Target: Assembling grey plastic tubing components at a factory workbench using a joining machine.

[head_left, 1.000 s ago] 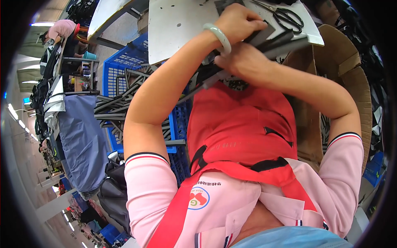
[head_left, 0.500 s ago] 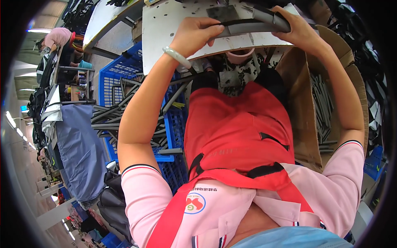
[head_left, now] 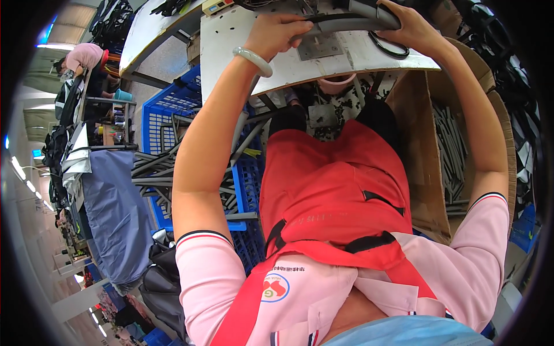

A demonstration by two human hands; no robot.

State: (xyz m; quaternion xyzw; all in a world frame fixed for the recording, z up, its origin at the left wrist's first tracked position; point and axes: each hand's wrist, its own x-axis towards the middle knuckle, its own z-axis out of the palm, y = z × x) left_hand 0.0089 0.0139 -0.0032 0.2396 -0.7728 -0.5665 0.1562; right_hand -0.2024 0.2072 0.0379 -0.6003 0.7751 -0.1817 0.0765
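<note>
Both hands are raised over the white worktable (head_left: 248,75). Between them stretches a bent grey tube-like strip (head_left: 349,24) with a black band along its upper edge. My left hand (head_left: 276,36) pinches its left end between thumb and fingers; a pale bangle sits at that wrist. Around the right end, where the strip folds back on itself, my right hand (head_left: 412,27) is closed. A thin black loop (head_left: 388,47) hangs below the strip near the right hand. Under the strip, a metal plate (head_left: 320,48) is set into the tabletop, with machine parts partly cut off above it.
A blue plastic crate (head_left: 167,109) heaped with grey strips (head_left: 158,167) stands left of my legs. At the right is an open cardboard box (head_left: 412,150) with more strips. A pink bucket (head_left: 336,85) sits under the table. Far left, another person (head_left: 83,57) bends over.
Both hands have moved slightly up and away with the strip, nearer the machine. The metal plate and the black loop now show below it.
</note>
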